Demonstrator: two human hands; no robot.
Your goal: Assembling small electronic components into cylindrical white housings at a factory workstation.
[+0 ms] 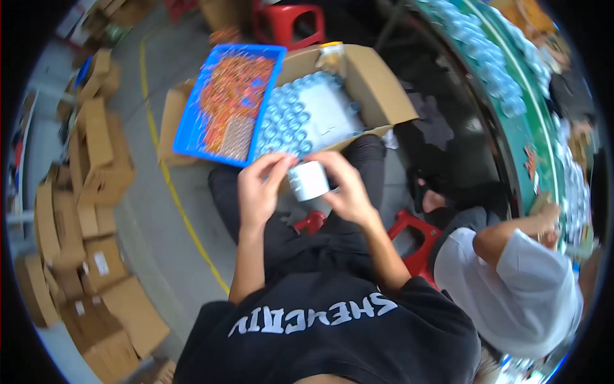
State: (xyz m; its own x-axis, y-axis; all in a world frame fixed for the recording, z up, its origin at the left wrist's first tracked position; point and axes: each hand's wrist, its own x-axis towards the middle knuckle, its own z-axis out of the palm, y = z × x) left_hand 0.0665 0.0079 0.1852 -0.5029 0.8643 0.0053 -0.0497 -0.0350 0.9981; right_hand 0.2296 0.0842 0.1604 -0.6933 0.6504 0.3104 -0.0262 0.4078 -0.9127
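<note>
A short white cylinder [309, 180], like a small tub or roll, is held up above my lap. My right hand [345, 189] grips it with thumb and fingers along its right side. At its upper left edge my left hand [261, 185] is closed in a pinch; a small reddish bit shows near those fingertips, too small to name. Just beyond my hands stands an open cardboard box [384, 86] with rows of clear bluish round plastic pieces [284, 121] and a white sheet [326, 109]. Across its left side lies a blue tray [184, 142] heaped with thin orange-red pieces [233, 80].
Cardboard boxes [99, 262] line the left side beyond a yellow floor line [167, 182]. A person in a white shirt [511, 288] sits close on my right, at a green conveyor belt [517, 137] bearing clear plastic pieces. A red stool [291, 22] stands behind the box.
</note>
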